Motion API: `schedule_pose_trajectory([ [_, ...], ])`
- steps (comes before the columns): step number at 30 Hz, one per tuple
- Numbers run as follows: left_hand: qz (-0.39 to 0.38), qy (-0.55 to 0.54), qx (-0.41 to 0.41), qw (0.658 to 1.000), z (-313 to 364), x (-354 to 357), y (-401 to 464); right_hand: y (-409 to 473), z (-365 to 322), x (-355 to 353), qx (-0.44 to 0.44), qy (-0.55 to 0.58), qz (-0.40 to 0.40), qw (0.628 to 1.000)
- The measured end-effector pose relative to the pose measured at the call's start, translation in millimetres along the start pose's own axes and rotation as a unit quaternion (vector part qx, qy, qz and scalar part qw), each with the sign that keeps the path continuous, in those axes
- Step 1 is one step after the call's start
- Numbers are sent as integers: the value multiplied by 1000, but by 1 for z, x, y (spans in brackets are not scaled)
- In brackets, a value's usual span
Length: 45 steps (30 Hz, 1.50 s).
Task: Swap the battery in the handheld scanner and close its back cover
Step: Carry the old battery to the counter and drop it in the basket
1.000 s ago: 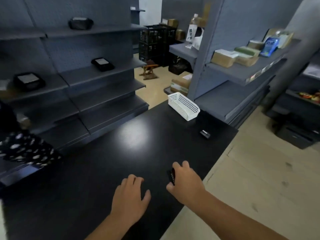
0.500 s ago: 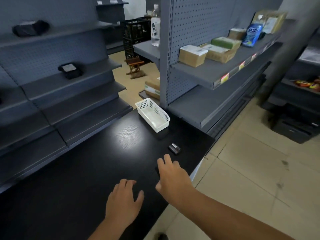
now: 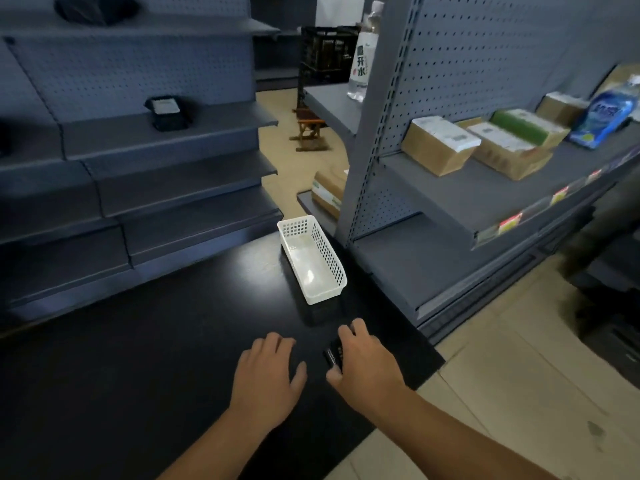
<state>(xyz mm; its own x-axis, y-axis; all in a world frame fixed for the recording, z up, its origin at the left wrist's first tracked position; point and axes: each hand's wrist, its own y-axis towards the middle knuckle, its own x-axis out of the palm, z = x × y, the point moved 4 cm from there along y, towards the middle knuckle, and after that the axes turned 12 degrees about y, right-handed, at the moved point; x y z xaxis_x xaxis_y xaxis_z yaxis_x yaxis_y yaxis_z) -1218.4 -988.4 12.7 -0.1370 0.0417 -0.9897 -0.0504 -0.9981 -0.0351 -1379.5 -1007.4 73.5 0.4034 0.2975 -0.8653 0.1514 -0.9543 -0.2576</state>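
My right hand (image 3: 369, 363) rests on the black table (image 3: 173, 341) near its right edge, fingers curled over a small black device (image 3: 333, 353). Only the device's left edge, with faint markings, shows between my thumb and fingers. I cannot tell whether it is the scanner or a battery. My left hand (image 3: 268, 379) lies palm down on the table just left of it, fingers spread and holding nothing. No separate battery or back cover is visible.
A white perforated basket (image 3: 323, 237) stands on the table beyond my hands, against a grey shelf unit (image 3: 450, 202) holding cardboard boxes (image 3: 440, 143). More grey shelves (image 3: 156, 174) line the left. The table's right edge drops to a tiled floor (image 3: 502, 393).
The view has swung right and closer. My right hand has moved forward to where a small black battery lay near the basket; that battery is hidden now. The left hand stays flat.
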Motion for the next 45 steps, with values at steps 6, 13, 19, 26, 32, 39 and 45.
schedule_pose_trajectory([
  [6,2,18,-54,998,3,-7,46,64,16,-12,-43,-15,-35,998],
  [13,-27,46,-137,989,18,-3,95,138,59,-12,-63,-9,-108,992],
  [19,-54,89,-164,981,20,-1,133,191,66,-7,-74,-9,-144,987],
  [26,-69,80,-186,977,7,5,161,272,1,4,-135,13,-91,987],
  [32,-99,61,-221,968,-10,29,159,313,6,41,-99,-48,-119,987],
  [39,-130,66,-242,959,-17,49,147,332,23,69,-97,-111,-156,977],
  [45,-142,58,-256,954,-21,60,130,332,30,81,-131,-162,-127,970],
])
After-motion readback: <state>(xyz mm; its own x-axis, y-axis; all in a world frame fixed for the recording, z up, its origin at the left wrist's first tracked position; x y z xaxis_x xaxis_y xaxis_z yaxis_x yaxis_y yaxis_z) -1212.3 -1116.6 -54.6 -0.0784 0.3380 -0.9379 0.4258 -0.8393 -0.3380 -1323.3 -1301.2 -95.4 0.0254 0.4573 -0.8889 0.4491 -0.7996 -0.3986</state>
